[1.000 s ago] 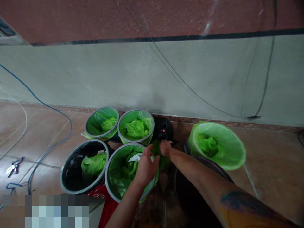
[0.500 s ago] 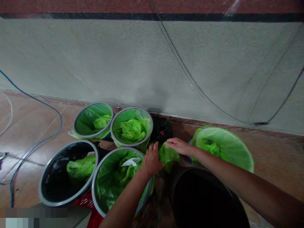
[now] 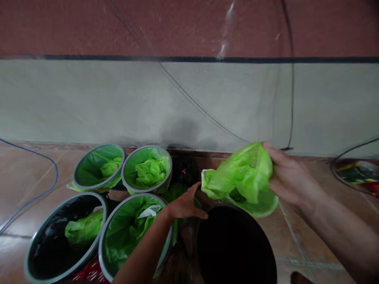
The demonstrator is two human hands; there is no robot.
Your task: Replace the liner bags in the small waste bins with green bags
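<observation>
My right hand (image 3: pixel 288 179) grips a crumpled light-green plastic bag (image 3: pixel 237 173), raised over the far edge of a dark bin (image 3: pixel 237 244). A small white patch shows at the bag's left end. My left hand (image 3: pixel 185 205) is open, thumb and fingers apart, near that bin's left rim; it holds nothing. Under the raised bag, a container lined in green plastic (image 3: pixel 265 207) is mostly hidden. Left of my left hand stands a grey-rimmed bin (image 3: pixel 103 252) with a green liner, green plastic and a white piece inside.
Two more green-lined bins (image 3: pixel 77 171) stand near the wall, beside a knotted black bag (image 3: pixel 185 167). Front left is a black-lined bin (image 3: pixel 38 246) holding a green bundle. A red crate (image 3: pixel 91 272) shows below. Cables (image 3: pixel 291 98) hang along the wall; a blue hose (image 3: pixel 55 175) crosses the floor.
My right hand has lifted the green bag up and to the right, away from between my hands. The left hand has let go and stays low. The view has tilted up and turned right.
</observation>
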